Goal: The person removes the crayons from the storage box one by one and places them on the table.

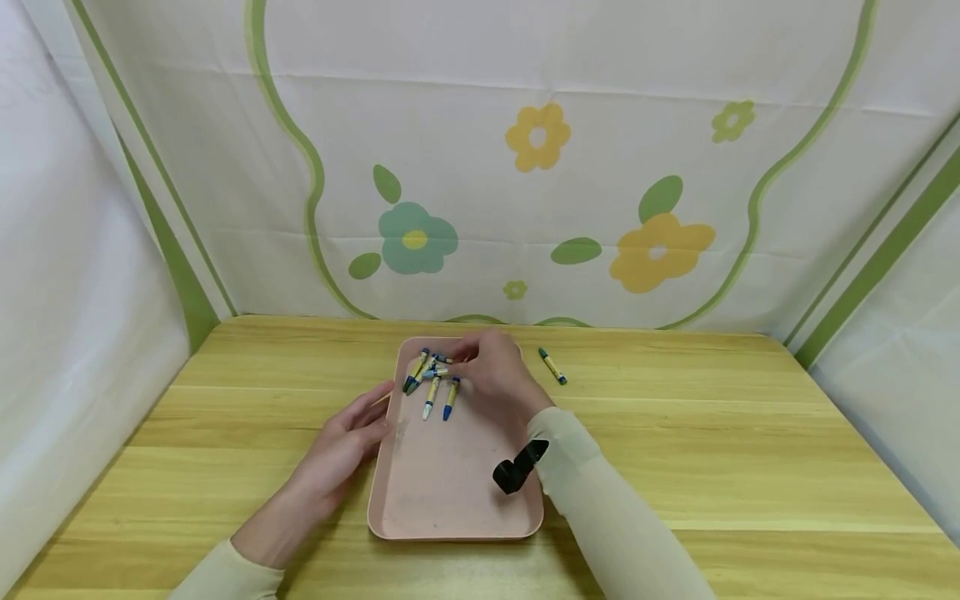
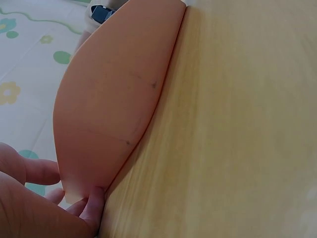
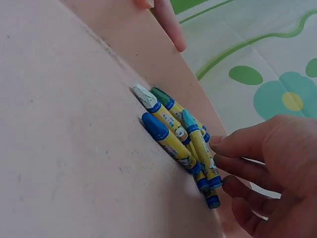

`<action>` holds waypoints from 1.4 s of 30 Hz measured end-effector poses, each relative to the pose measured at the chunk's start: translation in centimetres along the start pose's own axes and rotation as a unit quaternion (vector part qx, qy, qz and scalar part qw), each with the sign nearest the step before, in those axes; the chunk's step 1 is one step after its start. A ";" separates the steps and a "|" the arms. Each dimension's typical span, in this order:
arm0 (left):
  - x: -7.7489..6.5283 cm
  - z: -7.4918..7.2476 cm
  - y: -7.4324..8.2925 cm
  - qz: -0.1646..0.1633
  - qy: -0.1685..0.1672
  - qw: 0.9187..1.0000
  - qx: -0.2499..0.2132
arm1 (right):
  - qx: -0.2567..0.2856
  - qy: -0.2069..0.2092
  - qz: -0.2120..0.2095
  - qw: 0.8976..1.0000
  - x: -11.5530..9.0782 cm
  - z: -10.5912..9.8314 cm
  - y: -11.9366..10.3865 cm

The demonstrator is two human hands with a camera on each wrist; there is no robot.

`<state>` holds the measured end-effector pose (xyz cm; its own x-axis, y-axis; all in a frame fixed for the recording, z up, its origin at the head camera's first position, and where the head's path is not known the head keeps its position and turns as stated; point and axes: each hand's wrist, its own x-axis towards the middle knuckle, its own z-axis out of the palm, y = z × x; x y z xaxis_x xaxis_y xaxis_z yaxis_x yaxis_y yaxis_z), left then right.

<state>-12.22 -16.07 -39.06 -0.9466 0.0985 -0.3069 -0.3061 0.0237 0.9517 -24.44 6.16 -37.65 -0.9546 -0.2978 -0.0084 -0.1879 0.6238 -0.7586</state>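
A pink tray (image 1: 450, 483) lies on the table with several crayons in yellow wrappers near its far left corner. Among them are a white crayon (image 3: 144, 95), a blue crayon (image 3: 155, 125), a green crayon (image 3: 162, 97) and a light blue crayon (image 3: 200, 148) resting on top of the pile. My right hand (image 1: 495, 367) reaches over the tray's far end. Its thumb and fingertips are beside the light blue crayon's back end, not closed round it. With extended fingers my left hand (image 1: 345, 450) touches the tray's left side.
A single green crayon (image 1: 552, 367) lies on the wooden table (image 1: 697, 450), right of the tray. White cloth (image 1: 480, 167) with printed flowers stands behind the table and at both sides. A black wrist camera mount (image 1: 517, 468) sits at the right sleeve.
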 end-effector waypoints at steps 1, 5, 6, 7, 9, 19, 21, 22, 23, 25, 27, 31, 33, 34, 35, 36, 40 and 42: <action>0.0 0.0 0.0 0.000 0.000 1.000 -0.001 | -0.007 -0.001 0.001 1.000 0.1 0.1 0.0; -0.1 0.0 0.0 0.000 0.000 1.000 -0.002 | -0.035 -0.005 0.002 0.999 0.3 0.2 0.0; -0.1 0.0 0.0 0.001 0.000 1.000 -0.002 | -0.043 -0.006 0.001 0.999 0.3 0.3 0.1; -0.1 0.0 0.1 0.001 -0.001 1.000 -0.002 | -0.050 -0.007 -0.001 0.999 0.3 0.3 0.1; -0.1 0.0 0.1 0.001 -0.001 1.000 -0.002 | -0.066 -0.010 -0.008 0.998 0.4 0.3 0.1; -0.1 0.0 0.0 0.004 -0.003 1.000 -0.008 | -0.108 -0.020 -0.035 0.993 0.7 0.2 0.2; -0.1 0.0 0.0 0.004 -0.005 1.000 -0.010 | -0.116 -0.020 -0.031 0.993 0.7 0.3 0.2; 0.0 0.0 0.0 0.004 -0.005 1.000 -0.010 | -0.120 -0.020 -0.030 0.992 0.8 0.3 0.2; 0.0 0.0 -0.1 0.003 -0.005 1.000 -0.011 | -0.123 -0.019 -0.029 0.992 0.8 0.3 0.2; 0.0 0.0 -0.1 0.003 -0.005 1.000 -0.011 | -0.120 -0.021 -0.027 0.992 0.7 0.2 0.2; 0.0 0.0 -0.2 0.003 -0.005 1.000 -0.012 | -0.113 -0.023 -0.028 0.993 0.6 0.1 0.1; 0.1 0.0 -0.2 0.000 -0.004 1.000 -0.009 | -0.062 -0.030 -0.021 0.997 0.4 -0.4 0.1; 0.1 0.0 -0.2 0.000 -0.002 1.000 -0.007 | -0.041 -0.026 -0.019 0.999 0.2 -0.7 0.1; 0.1 0.0 -0.2 0.000 -0.002 1.000 -0.006 | -0.032 -0.022 -0.018 0.999 0.2 -0.9 0.1; 0.1 0.0 -0.2 0.000 -0.001 1.000 -0.005 | -0.024 -0.017 -0.017 0.999 0.1 -1.1 0.1; 0.1 0.0 -0.2 -0.001 0.000 1.000 -0.005 | -0.022 -0.010 -0.018 1.000 0.0 -1.3 0.0; 0.1 0.0 -0.2 -0.003 -0.001 1.000 -0.006 | -0.006 0.010 -0.011 1.000 -0.5 -1.9 -0.2; 0.1 0.0 -0.2 -0.004 -0.002 1.000 -0.008 | 0.006 0.017 -0.007 1.000 -0.8 -2.2 -0.3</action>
<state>-12.27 -16.08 -39.32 -0.9438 0.1025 -0.3143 -0.3151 0.0092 0.9490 -24.13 7.74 -35.99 -0.9593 -0.2813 0.0252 -0.1993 0.6110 -0.7662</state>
